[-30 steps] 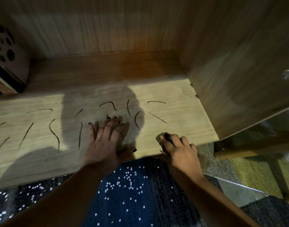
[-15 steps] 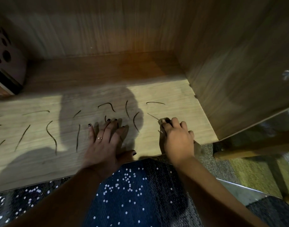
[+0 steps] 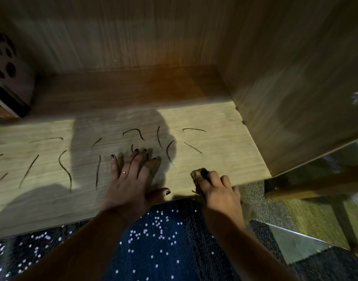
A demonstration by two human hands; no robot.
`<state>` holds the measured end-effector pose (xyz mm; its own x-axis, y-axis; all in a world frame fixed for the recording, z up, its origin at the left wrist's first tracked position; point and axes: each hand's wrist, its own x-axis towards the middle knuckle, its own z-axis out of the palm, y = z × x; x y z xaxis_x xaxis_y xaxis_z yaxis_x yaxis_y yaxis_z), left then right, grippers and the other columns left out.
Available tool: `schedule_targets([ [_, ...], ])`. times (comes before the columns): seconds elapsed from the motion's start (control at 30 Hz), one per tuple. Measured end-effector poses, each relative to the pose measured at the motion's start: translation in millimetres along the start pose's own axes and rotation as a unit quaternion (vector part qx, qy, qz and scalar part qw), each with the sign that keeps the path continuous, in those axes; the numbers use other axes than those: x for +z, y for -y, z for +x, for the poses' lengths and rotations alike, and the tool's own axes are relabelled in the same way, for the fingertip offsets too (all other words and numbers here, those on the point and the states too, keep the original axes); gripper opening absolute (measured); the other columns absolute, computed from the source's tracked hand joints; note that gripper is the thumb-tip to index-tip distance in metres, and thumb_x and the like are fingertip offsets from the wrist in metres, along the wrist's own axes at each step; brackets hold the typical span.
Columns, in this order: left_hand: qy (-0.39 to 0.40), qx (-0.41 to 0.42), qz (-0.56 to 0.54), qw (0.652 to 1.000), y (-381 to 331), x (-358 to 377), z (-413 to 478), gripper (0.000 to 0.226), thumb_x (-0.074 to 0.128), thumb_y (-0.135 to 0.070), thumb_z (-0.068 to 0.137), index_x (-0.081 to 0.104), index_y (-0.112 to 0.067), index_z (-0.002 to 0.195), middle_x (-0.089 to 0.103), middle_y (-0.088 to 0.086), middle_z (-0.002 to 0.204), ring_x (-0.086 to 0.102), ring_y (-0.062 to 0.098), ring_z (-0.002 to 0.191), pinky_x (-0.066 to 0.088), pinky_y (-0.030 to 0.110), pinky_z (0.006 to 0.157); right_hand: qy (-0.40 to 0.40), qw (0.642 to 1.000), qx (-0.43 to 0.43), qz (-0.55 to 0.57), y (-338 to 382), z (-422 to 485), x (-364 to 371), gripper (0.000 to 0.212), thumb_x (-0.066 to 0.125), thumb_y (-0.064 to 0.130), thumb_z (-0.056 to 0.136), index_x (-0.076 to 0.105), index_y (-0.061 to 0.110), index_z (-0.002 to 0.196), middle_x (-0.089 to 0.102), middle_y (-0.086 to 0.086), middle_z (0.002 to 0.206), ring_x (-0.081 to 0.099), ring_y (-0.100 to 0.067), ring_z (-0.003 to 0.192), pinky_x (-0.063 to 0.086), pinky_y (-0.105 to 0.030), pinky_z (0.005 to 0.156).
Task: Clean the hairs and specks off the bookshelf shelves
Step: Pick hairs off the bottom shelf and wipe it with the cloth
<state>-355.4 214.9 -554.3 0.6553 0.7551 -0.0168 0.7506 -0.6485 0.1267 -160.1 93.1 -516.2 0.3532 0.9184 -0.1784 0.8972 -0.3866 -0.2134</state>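
Observation:
The light wooden shelf (image 3: 214,122) carries several dark curved hairs, among them a long S-shaped strand (image 3: 65,169) and a straight strand (image 3: 192,148). My left hand (image 3: 131,179) lies flat on the shelf with its fingers spread, a ring on one finger, holding nothing. My right hand (image 3: 218,191) is at the shelf's front edge, right of the left hand, closed around a small brown cloth (image 3: 196,173). The cloth's tip touches the shelf surface. Most of the cloth is hidden under the fingers.
The bookshelf's side panel (image 3: 295,98) rises at the right and its back panel (image 3: 133,37) behind. A box with round holes (image 3: 9,78) stands at the far left. Below the shelf edge lies a blue carpet with white specks (image 3: 164,240). A wooden furniture leg (image 3: 316,185) is at the right.
My right hand reached forward to the straight hair half a second ago and has drawn back to the front edge. That hair still lies there. The left hand has stayed flat.

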Motion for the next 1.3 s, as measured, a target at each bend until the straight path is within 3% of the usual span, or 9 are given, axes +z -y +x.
schedule_targets([
  [0.17,0.005,-0.003,-0.010,1.000,0.3,-1.1,0.2,0.092,0.024,-0.087,0.082,0.033,-0.022,0.147,0.032,0.014,0.154,0.023,0.035,0.145,0.009,0.067,0.116,-0.056,0.998,-0.008,-0.018,-4.2,25.5,2.9,0.058,0.045,0.007,0.090,0.041,0.032,0.143,0.041,0.003,0.124,0.038,-0.022,0.107,0.038,-0.042,0.087],
  [0.33,0.014,-0.008,-0.010,1.000,1.6,-0.2,0.4,0.096,0.022,-0.089,0.079,0.031,-0.024,0.149,0.029,0.012,0.156,0.020,0.035,0.147,0.004,0.065,0.117,-0.090,0.995,0.039,-0.019,-1.2,73.2,-1.5,0.034,0.042,0.024,0.098,0.054,0.025,0.130,0.042,0.000,0.121,0.040,-0.025,0.106,0.034,-0.040,0.078],
  [0.53,0.005,-0.008,-0.016,1.000,1.2,0.6,0.6,0.095,0.022,-0.088,0.080,0.030,-0.023,0.148,0.031,0.012,0.154,0.025,0.034,0.144,0.009,0.067,0.116,-0.073,0.997,0.030,-0.023,0.3,76.8,-8.0,0.037,0.037,0.032,0.100,0.050,0.024,0.133,0.041,0.000,0.122,0.039,-0.025,0.108,0.035,-0.042,0.081],
  [0.73,-0.005,-0.001,-0.020,1.000,1.1,1.3,0.2,0.092,0.026,-0.086,0.081,0.031,-0.020,0.145,0.036,0.014,0.151,0.031,0.035,0.141,0.016,0.069,0.113,-0.024,0.999,-0.029,-0.022,8.3,20.8,-0.1,0.061,0.043,0.008,0.092,0.030,0.029,0.147,0.037,0.003,0.131,0.037,-0.021,0.113,0.039,-0.042,0.092],
  [0.87,-0.010,-0.001,-0.020,1.000,1.6,1.8,0.1,0.094,0.027,-0.088,0.080,0.029,-0.022,0.147,0.034,0.013,0.153,0.027,0.034,0.143,0.014,0.068,0.114,-0.039,0.996,-0.055,-0.051,4.6,26.1,3.7,0.054,0.044,0.009,0.089,0.042,0.026,0.141,0.042,0.001,0.129,0.040,-0.024,0.110,0.040,-0.044,0.086],
  [1.03,-0.022,-0.008,-0.032,0.999,1.8,0.9,-0.1,0.096,0.029,-0.089,0.078,0.025,-0.023,0.148,0.034,0.012,0.152,0.027,0.033,0.142,0.014,0.068,0.114,-0.056,0.997,-0.011,-0.054,9.2,65.1,-5.8,0.042,0.040,0.015,0.094,0.049,0.021,0.135,0.042,-0.003,0.127,0.040,-0.028,0.111,0.038,-0.046,0.083],
  [1.3,-0.027,-0.007,-0.042,0.999,0.7,0.4,0.3,0.094,0.026,-0.088,0.079,0.029,-0.022,0.145,0.037,0.013,0.151,0.031,0.035,0.141,0.017,0.069,0.113,-0.043,0.998,0.020,-0.030,15.2,79.9,-14.7,0.043,0.038,0.016,0.095,0.045,0.023,0.137,0.038,-0.001,0.130,0.036,-0.027,0.113,0.036,-0.045,0.087],
])
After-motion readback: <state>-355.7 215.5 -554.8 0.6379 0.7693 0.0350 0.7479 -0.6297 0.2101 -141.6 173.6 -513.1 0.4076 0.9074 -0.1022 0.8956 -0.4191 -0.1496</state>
